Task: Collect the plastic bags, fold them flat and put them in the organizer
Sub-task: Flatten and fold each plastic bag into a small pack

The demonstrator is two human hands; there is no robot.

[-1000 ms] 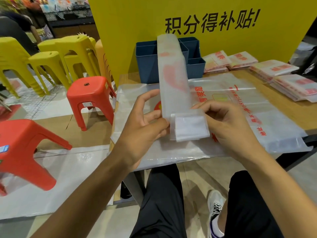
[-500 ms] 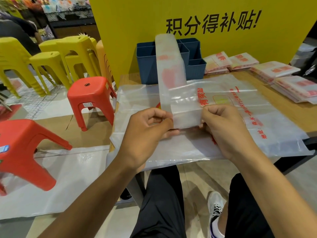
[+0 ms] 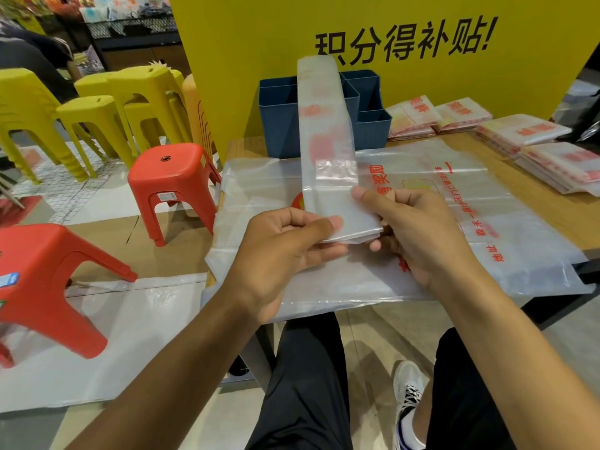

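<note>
Organizer [image 3: 279, 121]: middle hidden behind the upright folded bag strip [image 3: 324, 131]; compartment contents not visible.
Strip print: red marks blurred through the layers, unreadable.
Left hand [image 3: 285, 251]: fingertips under the strip's lower end, out of sight.
Right hand [image 3: 418, 232]: palm side hidden; it covers part of the flat bag's [image 3: 519, 241] red lettering.
Table [image 3: 578, 219]: mostly covered by bags; right side cut off by the frame edge.
Bag stacks [image 3: 558, 164]: rightmost one cut off at the right edge; number of bags in each cannot be told.
Red stool [image 3: 48, 284]: left part cut by the frame edge.
Person at top left [image 3: 29, 56]: partly behind the yellow stools [image 3: 97, 105] and cropped.
Shelf goods [image 3: 130, 14]: too blurred to identify.
</note>
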